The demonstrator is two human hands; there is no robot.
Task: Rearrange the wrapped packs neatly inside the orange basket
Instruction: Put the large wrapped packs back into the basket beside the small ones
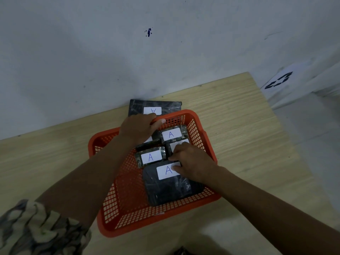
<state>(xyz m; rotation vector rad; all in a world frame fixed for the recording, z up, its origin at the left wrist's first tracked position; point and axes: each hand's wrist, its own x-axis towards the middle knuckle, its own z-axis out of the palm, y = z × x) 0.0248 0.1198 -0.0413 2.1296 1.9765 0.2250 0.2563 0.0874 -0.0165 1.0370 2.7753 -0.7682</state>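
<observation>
Pale wood-grain covers the bench, which sits against a grey wall and carries everything else. On it stands the orange basket, a mesh-sided tray with its near half bare.

Largest of the wrapped packs is a flat dark one lying outside the basket, just beyond its far rim and against the wall, its white "A" label upside down to the viewer. Next in size is the big pack inside the basket, toward the near right corner, label up. Smaller packs fill the far right part: one labelled pack near the far rim, another left of centre and slightly skewed, one mostly hidden under the right hand, and one partly hidden under the left.

The left hand curls closed over the far rim of the basket, fingers folded over the edge; whether it also touches the pack beneath it I cannot tell. The right hand is narrowed, fingertips pressed onto the packs at the seam between the big pack and the small one behind it; I cannot tell whether it grips either.

Judging from the layout, the job is partway: several packs sit label-up but unevenly, and one still lies outside.
</observation>
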